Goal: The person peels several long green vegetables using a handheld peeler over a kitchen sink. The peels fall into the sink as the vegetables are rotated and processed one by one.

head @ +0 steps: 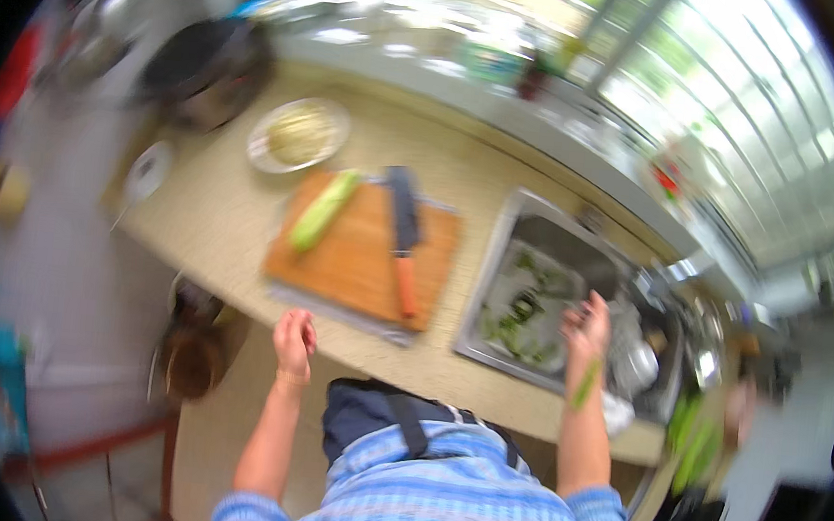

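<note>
My right hand point(588, 325) is over the divider side of a steel double sink point(487, 285), its fingers partly curled; blur hides whether they hold something small. A strip of green peel point(586, 383) clings to my right forearm. Dark and light green peelings point(511, 328) lie in the sink's left basin. My left hand point(294, 344), loosely curled with nothing visible in it, hangs by the counter's front edge. Beyond it, a wooden cutting board point(356, 270) carries a long pale-green peeled vegetable point(324, 211) and a cleaver point(403, 211) with an orange handle point(405, 285).
A plate of pale shreds point(301, 133) stands behind the board on the counter point(441, 158). A dark pot point(210, 71) is at the back left. Clear plastic point(632, 350) fills part of the right basin. Long green vegetables point(695, 441) lie right of the sink.
</note>
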Demonstrator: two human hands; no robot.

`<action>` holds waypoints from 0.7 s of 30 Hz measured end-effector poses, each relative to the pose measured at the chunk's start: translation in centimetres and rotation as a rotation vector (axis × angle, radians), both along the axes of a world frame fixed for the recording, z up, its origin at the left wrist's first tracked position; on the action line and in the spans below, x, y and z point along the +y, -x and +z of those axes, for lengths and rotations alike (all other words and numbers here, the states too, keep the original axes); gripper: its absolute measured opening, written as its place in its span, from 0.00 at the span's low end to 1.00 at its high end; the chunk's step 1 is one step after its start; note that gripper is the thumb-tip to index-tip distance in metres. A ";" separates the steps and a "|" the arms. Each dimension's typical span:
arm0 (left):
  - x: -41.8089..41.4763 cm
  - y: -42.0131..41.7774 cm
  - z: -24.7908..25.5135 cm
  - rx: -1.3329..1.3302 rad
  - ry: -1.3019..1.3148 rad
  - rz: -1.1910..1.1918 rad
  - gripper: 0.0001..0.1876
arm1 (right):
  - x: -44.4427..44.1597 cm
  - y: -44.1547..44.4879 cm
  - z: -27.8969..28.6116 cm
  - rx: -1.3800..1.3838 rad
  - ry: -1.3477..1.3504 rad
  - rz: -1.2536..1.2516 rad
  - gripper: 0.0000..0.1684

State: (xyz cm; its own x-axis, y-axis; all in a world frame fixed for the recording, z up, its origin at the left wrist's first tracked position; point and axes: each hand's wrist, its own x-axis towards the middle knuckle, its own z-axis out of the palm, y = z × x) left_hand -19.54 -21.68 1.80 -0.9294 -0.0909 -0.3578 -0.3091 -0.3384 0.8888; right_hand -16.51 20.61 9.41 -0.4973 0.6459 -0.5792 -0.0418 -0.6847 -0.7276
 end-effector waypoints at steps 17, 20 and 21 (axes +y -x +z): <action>34.0 -10.9 5.8 0.238 0.239 -1.106 0.04 | 7.1 -6.5 -4.8 0.095 -0.622 -0.322 0.16; 34.7 -7.9 2.4 0.335 0.349 -0.947 0.08 | 12.3 -12.5 -3.5 0.117 -0.684 -0.267 0.12; 34.8 -6.5 0.7 0.365 0.417 -0.929 0.12 | 14.2 -14.8 -3.7 0.128 -0.725 -0.274 0.11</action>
